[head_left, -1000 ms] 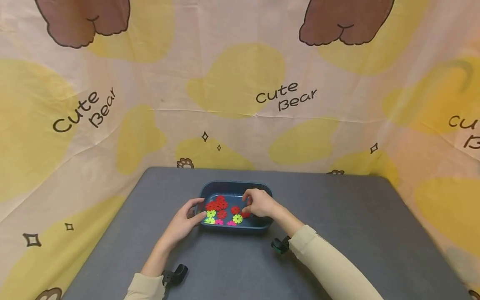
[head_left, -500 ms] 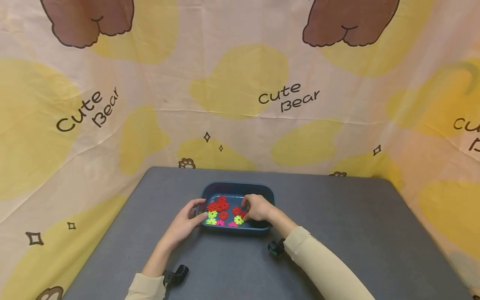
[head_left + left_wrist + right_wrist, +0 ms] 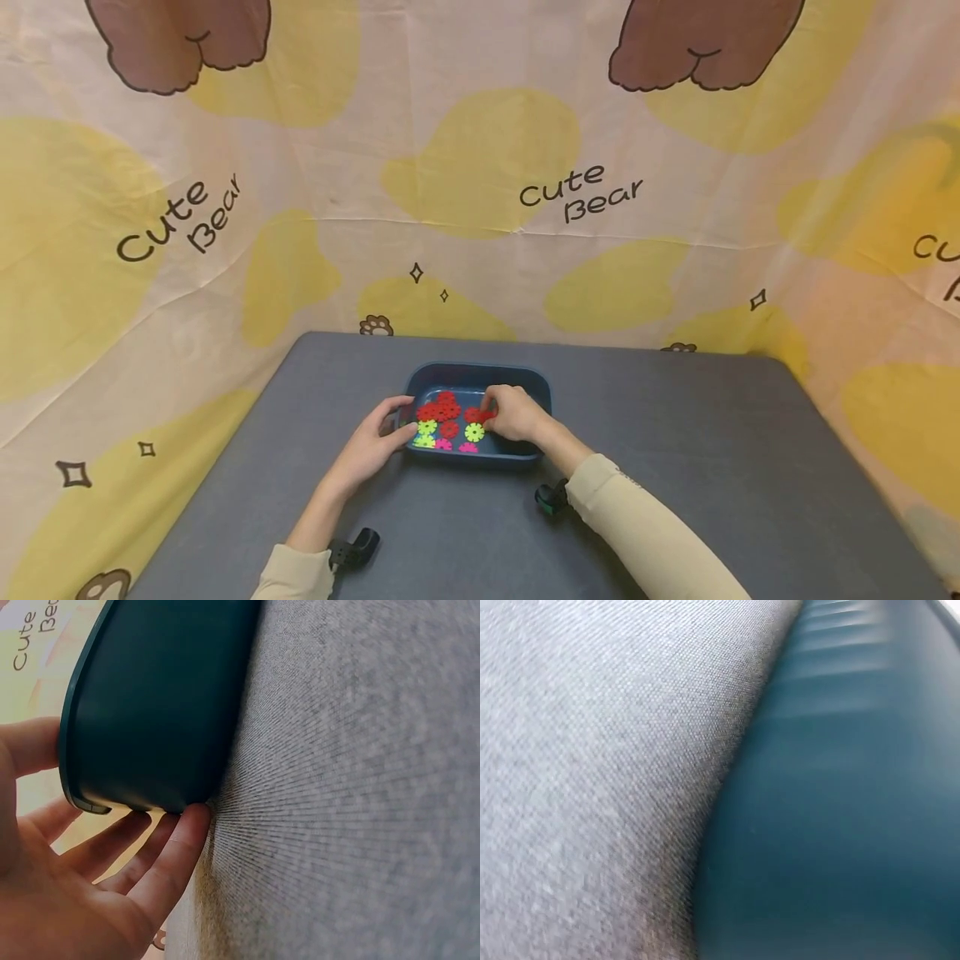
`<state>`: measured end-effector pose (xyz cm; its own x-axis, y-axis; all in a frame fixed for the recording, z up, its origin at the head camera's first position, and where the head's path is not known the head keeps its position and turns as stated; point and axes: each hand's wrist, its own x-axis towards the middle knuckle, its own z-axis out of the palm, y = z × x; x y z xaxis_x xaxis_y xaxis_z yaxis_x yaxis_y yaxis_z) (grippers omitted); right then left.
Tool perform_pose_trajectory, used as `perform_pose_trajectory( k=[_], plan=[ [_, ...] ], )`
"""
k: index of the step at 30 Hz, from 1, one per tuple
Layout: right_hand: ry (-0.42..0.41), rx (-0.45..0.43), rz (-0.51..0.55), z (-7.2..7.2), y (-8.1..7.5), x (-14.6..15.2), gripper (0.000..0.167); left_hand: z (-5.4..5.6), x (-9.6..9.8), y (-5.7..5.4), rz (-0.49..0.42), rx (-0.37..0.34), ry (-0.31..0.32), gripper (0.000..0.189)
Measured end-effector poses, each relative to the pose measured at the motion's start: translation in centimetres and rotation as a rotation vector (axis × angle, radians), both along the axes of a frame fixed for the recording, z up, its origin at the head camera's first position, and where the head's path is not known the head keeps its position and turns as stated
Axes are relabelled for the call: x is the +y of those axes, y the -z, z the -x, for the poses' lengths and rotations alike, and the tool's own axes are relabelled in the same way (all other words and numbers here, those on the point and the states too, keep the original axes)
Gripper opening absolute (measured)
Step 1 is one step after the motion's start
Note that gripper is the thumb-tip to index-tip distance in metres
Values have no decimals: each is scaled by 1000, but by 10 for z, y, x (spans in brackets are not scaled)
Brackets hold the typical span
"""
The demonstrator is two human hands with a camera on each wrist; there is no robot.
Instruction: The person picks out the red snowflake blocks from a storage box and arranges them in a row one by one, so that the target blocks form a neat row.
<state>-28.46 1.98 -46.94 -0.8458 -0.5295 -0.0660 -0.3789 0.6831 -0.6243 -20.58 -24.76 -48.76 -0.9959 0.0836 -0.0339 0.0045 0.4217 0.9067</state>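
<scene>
A dark blue-green plastic bin (image 3: 477,460) sits on the grey table. Inside lie several small notched flower-shaped discs: a red cluster (image 3: 438,408), yellow-green discs (image 3: 426,427), one yellow-green disc (image 3: 474,432) and pink ones (image 3: 468,447). My left hand (image 3: 367,444) holds the bin's left end; in the left wrist view its fingers (image 3: 176,851) touch the end wall (image 3: 142,727). My right hand (image 3: 517,415) reaches inside, its thumb and index finger pinching a red disc (image 3: 487,414), partly hidden. The right wrist view shows only the bin's outer side wall (image 3: 832,825) and tabletop.
The grey tabletop (image 3: 675,467) surrounds the bin. Behind it hangs a pink and yellow cloth (image 3: 480,167) with printed bears and lettering, which also runs along both sides. A black camera (image 3: 356,550) is strapped at the left wrist, another camera (image 3: 551,497) at the right.
The right hand shifts slightly within the bin, and the red disc at its fingertips has moved away from the near wall. My left hand keeps its hold on the bin's end.
</scene>
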Motion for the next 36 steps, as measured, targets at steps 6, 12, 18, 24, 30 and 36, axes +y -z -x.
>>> perform_pose_trajectory(
  k=[6, 12, 18, 24, 30, 36],
  plan=[
    [-18, -50, 75, -6, -10, 6, 19, 1, 1, 0, 1, 4, 0, 54],
    [-28, -59, 141, -10, -26, 18, 16, 0, 2, -1, 0, -7, -7, 52],
    [-18, -90, 192, -14, -47, 37, 15, 0, 3, -3, 27, -11, -16, 52],
    [21, -83, 236, -15, -58, 58, 16, 1, 2, -2, 41, -13, -12, 53],
    [65, -57, 286, -11, -58, 82, 17, 1, 1, -2, 72, -4, -17, 53],
    [130, -30, 342, -3, -51, 106, 16, 1, 0, -2, 83, 1, -14, 53]
  ],
)
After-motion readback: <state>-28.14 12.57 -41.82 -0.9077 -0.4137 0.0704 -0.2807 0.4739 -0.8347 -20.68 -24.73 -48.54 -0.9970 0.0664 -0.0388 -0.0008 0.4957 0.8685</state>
